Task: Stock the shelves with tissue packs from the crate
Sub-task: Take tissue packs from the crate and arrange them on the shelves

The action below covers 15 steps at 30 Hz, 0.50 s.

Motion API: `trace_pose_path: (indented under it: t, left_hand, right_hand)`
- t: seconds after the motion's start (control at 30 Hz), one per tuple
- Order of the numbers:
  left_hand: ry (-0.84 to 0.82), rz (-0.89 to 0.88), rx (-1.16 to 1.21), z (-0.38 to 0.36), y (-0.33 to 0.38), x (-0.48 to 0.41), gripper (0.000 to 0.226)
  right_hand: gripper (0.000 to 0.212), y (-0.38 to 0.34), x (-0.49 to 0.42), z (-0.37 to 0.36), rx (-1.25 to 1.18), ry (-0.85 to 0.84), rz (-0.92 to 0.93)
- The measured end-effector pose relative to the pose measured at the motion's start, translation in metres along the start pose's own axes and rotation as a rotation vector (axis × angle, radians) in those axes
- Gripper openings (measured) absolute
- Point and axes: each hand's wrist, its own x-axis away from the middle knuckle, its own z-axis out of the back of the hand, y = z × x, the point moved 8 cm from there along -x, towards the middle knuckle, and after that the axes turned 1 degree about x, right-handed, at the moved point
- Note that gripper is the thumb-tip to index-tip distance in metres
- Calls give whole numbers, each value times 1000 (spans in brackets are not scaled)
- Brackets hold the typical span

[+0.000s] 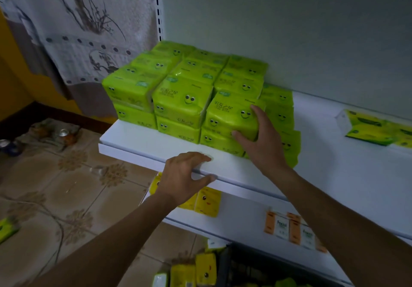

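Lime-green tissue packs (178,99) with smiley faces stand stacked two high in rows on the white upper shelf (142,139). My right hand (260,139) grips the front right pack of the top layer (231,117), thumb on its front and fingers over its right end. My left hand (185,177) is curled over the shelf's front edge, holding no pack. At the bottom of the view lies the dark crate (249,266), with yellow packs (205,269) beside it.
More green packs (376,128) lie flat at the right end of the upper shelf. On the lower shelf (240,222) sit yellow packs (207,202) and orange-and-white packs (289,231). A green pack (6,231) lies on the tiled floor at left, cans (62,132) near the wall.
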Motion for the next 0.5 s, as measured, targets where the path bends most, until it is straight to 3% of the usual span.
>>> trace_pose_path:
  t: [0.2, 0.33, 0.5]
  left_hand:
    - [-14, -2, 22, -5, 10, -6, 50]
    - [-10, -26, -23, -26, 26, -3, 45]
    - [-23, -127, 47, -49, 63, 0, 41]
  right_hand:
    - [88, -2, -8, -11, 132, -104, -2]
    - [105, 4, -5, -4, 88, -225, -2]
    - [84, 32, 33, 60, -30, -42, -45]
